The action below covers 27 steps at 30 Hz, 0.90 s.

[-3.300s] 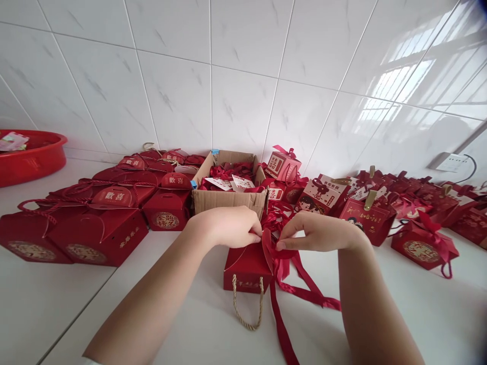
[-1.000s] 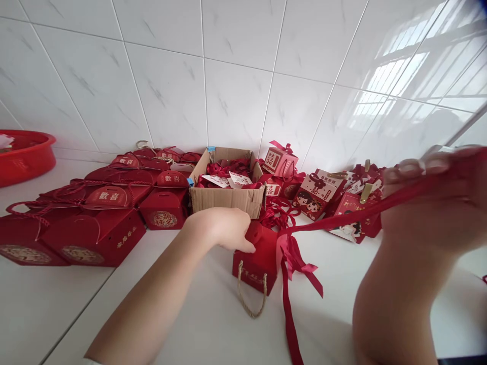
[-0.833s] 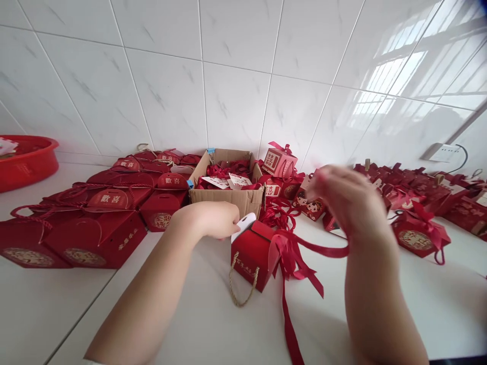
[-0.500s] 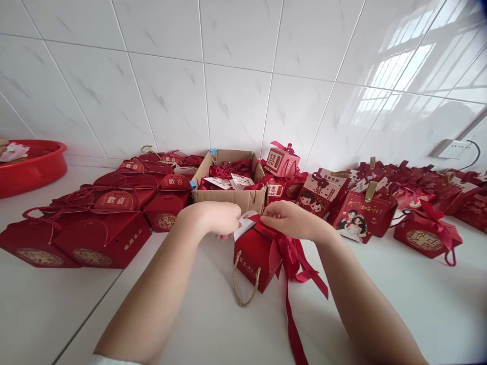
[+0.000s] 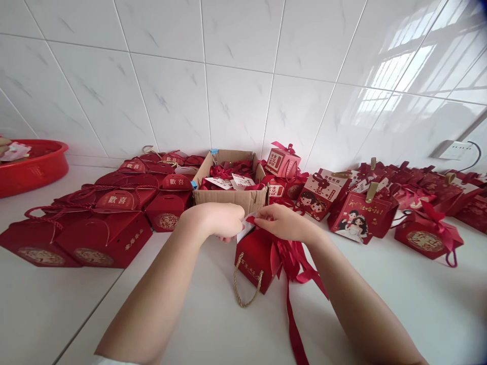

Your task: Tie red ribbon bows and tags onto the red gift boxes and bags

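A red gift box with gold lettering stands on the white countertop in front of me. A twisted gold rope handle hangs from its near side, and a dark red ribbon bow with a long tail lies at its right. My left hand is closed at the box's upper left edge, by a white inner flap; its fingertips are mostly hidden. From the right, my right hand pinches the red top flap of the same box, close to my left hand.
Behind my hands sits an open cardboard box holding red ribbons and cards. Several red gift boxes stand at left, beyond them a red basin. More decorated boxes fill the right side. A tiled wall rises behind.
My right hand has shifted slightly left, drawing the red flap toward my left hand. Less of the white inner flap shows. The box has hardly moved.
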### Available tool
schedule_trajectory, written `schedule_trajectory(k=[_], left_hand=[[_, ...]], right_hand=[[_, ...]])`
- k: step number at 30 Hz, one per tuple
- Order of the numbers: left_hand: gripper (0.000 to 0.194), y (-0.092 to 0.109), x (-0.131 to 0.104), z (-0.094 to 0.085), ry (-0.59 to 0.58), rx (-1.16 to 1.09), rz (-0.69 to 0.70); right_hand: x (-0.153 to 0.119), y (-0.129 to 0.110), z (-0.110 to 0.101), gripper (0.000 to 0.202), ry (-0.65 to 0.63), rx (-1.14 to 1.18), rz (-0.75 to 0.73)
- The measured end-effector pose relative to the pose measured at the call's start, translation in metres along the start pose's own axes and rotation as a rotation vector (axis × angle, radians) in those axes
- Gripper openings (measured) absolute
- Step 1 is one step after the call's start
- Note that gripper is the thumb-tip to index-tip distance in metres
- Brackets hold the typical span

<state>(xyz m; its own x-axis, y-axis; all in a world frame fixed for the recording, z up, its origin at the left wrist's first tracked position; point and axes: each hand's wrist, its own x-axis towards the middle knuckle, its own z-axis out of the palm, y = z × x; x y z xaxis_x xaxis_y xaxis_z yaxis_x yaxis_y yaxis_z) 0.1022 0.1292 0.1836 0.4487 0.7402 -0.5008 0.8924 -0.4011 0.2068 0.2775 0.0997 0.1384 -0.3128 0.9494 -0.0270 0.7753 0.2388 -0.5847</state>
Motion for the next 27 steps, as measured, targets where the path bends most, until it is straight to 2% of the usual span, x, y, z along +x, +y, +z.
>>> schedule_trajectory(k=[5,11,15,19,27], left_hand=[[0.024,0.0,0.001,0.001,0.002,0.005,0.014],[0.024,0.001,-0.001,0.002,0.009,0.003,0.048],[0.02,-0.01,-0.009,-0.004,0.014,-0.011,0.095],[0.019,-0.021,-0.01,-0.009,0.106,-0.023,0.082],[0.013,-0.005,0.012,0.001,0.187,-0.006,0.163]], right_hand=[[0.0,-0.004,0.004,0.027,-0.007,0.017,-0.033],[0.002,-0.005,0.008,0.022,0.043,0.033,-0.051],[0.001,-0.005,0.008,0.024,0.042,0.044,-0.078],[0.001,-0.004,0.009,0.022,0.06,0.052,-0.099],[0.0,-0.005,0.008,0.02,0.088,0.045,-0.131]])
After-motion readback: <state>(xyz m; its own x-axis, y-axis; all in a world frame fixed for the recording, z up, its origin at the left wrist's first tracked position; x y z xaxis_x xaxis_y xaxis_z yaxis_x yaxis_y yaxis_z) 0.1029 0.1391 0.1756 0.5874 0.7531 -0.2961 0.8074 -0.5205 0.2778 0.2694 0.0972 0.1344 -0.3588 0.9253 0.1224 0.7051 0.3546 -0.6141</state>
